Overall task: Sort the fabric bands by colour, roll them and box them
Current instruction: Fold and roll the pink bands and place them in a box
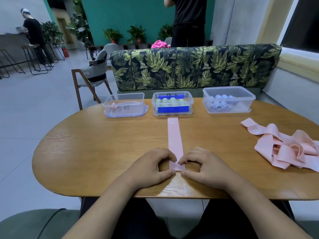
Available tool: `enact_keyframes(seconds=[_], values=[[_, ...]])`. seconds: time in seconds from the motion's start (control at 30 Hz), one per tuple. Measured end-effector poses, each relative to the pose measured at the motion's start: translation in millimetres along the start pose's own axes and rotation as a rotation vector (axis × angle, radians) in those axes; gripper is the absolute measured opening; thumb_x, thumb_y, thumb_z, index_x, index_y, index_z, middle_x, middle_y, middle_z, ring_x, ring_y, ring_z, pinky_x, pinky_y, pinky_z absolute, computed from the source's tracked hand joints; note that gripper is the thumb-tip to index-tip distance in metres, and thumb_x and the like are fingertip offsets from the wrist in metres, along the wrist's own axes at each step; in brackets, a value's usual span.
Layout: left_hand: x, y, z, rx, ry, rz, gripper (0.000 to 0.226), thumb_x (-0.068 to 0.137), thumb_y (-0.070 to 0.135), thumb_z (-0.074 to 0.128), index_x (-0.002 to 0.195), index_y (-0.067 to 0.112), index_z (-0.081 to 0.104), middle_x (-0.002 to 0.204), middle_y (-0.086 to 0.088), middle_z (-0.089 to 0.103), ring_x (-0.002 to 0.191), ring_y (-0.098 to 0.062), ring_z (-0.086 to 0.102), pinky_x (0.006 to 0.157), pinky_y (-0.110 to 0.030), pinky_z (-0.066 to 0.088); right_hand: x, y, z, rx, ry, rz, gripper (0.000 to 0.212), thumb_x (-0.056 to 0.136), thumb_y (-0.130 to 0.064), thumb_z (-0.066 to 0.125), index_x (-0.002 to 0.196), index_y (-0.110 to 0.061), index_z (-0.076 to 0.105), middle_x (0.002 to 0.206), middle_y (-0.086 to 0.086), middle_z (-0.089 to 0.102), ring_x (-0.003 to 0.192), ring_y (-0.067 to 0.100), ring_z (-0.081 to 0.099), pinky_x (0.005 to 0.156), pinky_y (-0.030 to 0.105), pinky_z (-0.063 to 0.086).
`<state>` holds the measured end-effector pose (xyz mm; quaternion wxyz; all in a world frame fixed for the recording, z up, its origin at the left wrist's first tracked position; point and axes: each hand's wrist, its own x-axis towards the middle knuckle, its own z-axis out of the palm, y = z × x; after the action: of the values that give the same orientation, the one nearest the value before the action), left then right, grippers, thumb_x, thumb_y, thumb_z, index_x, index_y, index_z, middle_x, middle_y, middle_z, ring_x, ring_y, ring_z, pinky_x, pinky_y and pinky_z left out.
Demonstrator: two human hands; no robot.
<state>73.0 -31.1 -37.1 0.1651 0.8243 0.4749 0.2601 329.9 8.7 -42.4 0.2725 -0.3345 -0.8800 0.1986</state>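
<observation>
Shows left hand [151, 168] and right hand [205, 168], equally near, each pinching the near end of a flat pink band [175, 140] at lower centre. Stretches lengthwise straight up the frame from the grip.

Three clear plastic boxes stood in far row: left box [136, 100], middle box [190, 105], right box [249, 100]. One pink roll [113, 106] lay in left box. At least four green rolls [172, 100] showed in middle box; full count was hidden. Pale rolls [219, 104] in right box were several, too jumbled to count. One flat pink band [174, 138] at centre. One heap of loose pink bands [290, 149] at right, number untellable. Two hands: left hand [151, 168], right hand [205, 168]. Three small potted plants [137, 33] far back. Two bystanders [189, 21].
</observation>
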Motion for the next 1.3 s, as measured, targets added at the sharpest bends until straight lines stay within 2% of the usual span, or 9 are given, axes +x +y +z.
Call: enact_keyframes(seconds=[0.2, 0.3, 0.47, 0.57, 0.67, 0.83, 1.07, 1.23, 1.3], values=[[-1.1, 2.3, -0.9, -0.030, 0.019, -0.017, 0.013, 0.098, 0.037, 0.073, 0.109, 0.032, 0.070, 0.109, 0.022, 0.068, 0.111, -0.006, 0.060, 0.098, -0.028, 0.047, -2.0, 4.8, 3.7, -0.070, 0.025, -0.043, 0.012, 0.095, -0.045, 0.072, 0.105, -0.039, 0.075, 0.107, -0.029, 0.070, 0.106, 0.005, 0.062, 0.089, 0.042, 0.052], [-0.8, 1.0, -0.1, -0.035, 0.039, -0.027, 0.013, 0.098, 0.037, 0.071, 0.110, 0.032, 0.070, 0.110, 0.020, 0.068, 0.111, -0.006, 0.061, 0.098, -0.026, 0.047, -2.4, 4.3, 4.1, -0.081, 0.031, -0.050, 0.014, 0.096, -0.045, 0.071, 0.108, -0.040, 0.074, 0.105, -0.028, 0.070, 0.102, 0.004, 0.063, 0.088, 0.042, 0.052], [4.0, -4.3, 5.0, 0.065, 0.195, -0.148, 0.014, 0.102, 0.034, 0.058, 0.114, 0.029, 0.064, 0.108, 0.020, 0.064, 0.107, -0.007, 0.056, 0.098, -0.034, 0.047, -2.4, 5.7, 3.3, -0.119, 0.109, 0.015, 0.023, 0.094, -0.051, 0.067, 0.111, -0.037, 0.072, 0.106, -0.026, 0.068, 0.103, 0.000, 0.060, 0.092, 0.037, 0.052], [4.4, -4.6, 5.3, 0.073, 0.159, -0.174, 0.021, 0.103, 0.025, 0.054, 0.122, 0.029, 0.062, 0.114, 0.019, 0.065, 0.113, -0.006, 0.054, 0.102, -0.031, 0.044, -0.3, 7.8, 2.6, -0.150, 0.123, 0.128, 0.028, 0.093, -0.054, 0.057, 0.114, -0.040, 0.068, 0.109, -0.031, 0.065, 0.109, -0.002, 0.055, 0.098, 0.039, 0.049], [2.7, -4.4, 3.9, 0.062, 0.111, -0.172, 0.031, 0.101, 0.020, 0.054, 0.130, 0.031, 0.061, 0.114, 0.025, 0.061, 0.117, -0.002, 0.053, 0.104, -0.026, 0.042, -0.4, 5.5, 3.8, -0.197, 0.078, 0.133, 0.033, 0.090, -0.056, 0.054, 0.118, -0.043, 0.066, 0.114, -0.033, 0.064, 0.114, -0.002, 0.053, 0.102, 0.040, 0.045], [2.2, -2.7, 2.8, 0.053, 0.114, -0.185, 0.033, 0.100, 0.020, 0.057, 0.130, 0.032, 0.060, 0.105, 0.036, 0.055, 0.105, 0.008, 0.051, 0.098, -0.024, 0.042, -1.8, 2.4, 3.0, -0.232, 0.052, 0.099, 0.041, 0.086, -0.067, 0.061, 0.120, -0.044, 0.064, 0.119, -0.032, 0.063, 0.114, -0.001, 0.052, 0.102, 0.040, 0.043], [0.2, -2.1, 0.5, 0.051, 0.099, -0.172, 0.033, 0.098, 0.025, 0.059, 0.128, 0.037, 0.058, 0.112, 0.027, 0.058, 0.117, 0.000, 0.055, 0.106, -0.035, 0.046, -4.6, -2.6, 1.2, -0.171, 0.021, -0.018, 0.025, 0.089, -0.052, 0.071, 0.111, -0.040, 0.071, 0.115, -0.029, 0.065, 0.112, -0.001, 0.057, 0.101, 0.032, 0.042], [-1.5, 0.2, 0.4, 0.054, 0.072, -0.105, 0.030, 0.100, 0.030, 0.062, 0.130, 0.035, 0.061, 0.114, 0.034, 0.054, 0.114, 0.009, 0.051, 0.100, -0.024, 0.044, -4.4, -0.1, 3.6, -0.196, 0.020, -0.049, 0.021, 0.092, -0.050, 0.070, 0.110, -0.039, 0.074, 0.112, -0.029, 0.068, 0.110, -0.002, 0.058, 0.100, 0.030, 0.042], [-2.1, 2.4, -0.1, 0.053, 0.033, -0.057, 0.029, 0.100, 0.037, 0.065, 0.129, 0.034, 0.061, 0.114, 0.030, 0.058, 0.111, 0.009, 0.051, 0.100, -0.023, 0.043, -4.5, 0.6, 3.9, -0.197, 0.030, -0.059, 0.020, 0.094, -0.050, 0.068, 0.110, -0.039, 0.074, 0.111, -0.029, 0.068, 0.108, -0.002, 0.058, 0.099, 0.031, 0.042]])
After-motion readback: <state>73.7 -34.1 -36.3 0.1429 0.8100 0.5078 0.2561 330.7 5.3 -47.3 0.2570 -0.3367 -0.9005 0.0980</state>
